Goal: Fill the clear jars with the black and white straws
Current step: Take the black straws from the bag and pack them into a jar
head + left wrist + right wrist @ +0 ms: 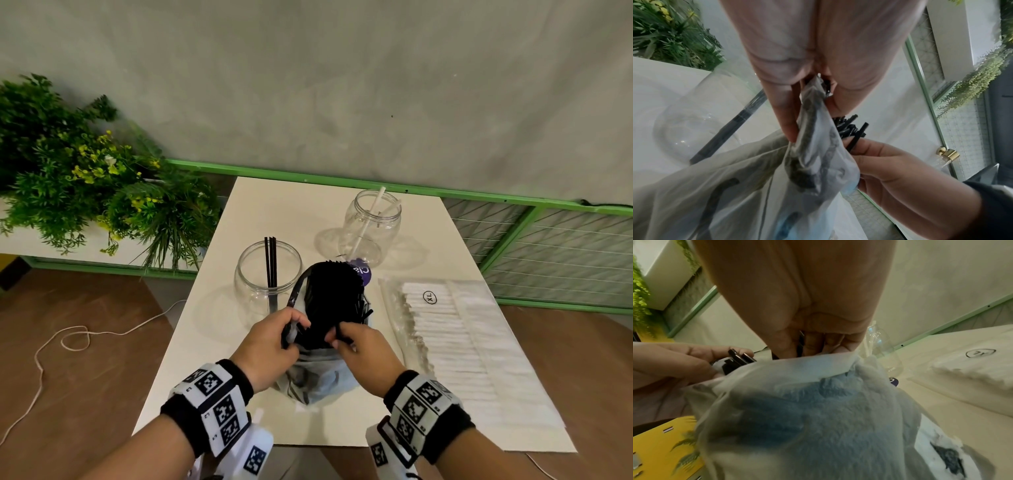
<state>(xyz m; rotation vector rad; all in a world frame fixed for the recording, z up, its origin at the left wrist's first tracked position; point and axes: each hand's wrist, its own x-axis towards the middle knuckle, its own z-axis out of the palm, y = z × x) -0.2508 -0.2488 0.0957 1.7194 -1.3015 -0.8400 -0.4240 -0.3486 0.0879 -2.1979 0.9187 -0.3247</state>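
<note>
A clear plastic bag full of black straws lies at the table's middle. My left hand pinches the bag's open edge. My right hand pinches a black straw at the bag's mouth. The near clear jar on the left holds a few black straws. The far clear jar holds one white straw. A flat pack of wrapped white straws lies to the right.
The white table ends close in front of me and to the left. Green plants stand off the left side. A green-framed mesh rail runs behind and to the right. A cord lies on the brown floor.
</note>
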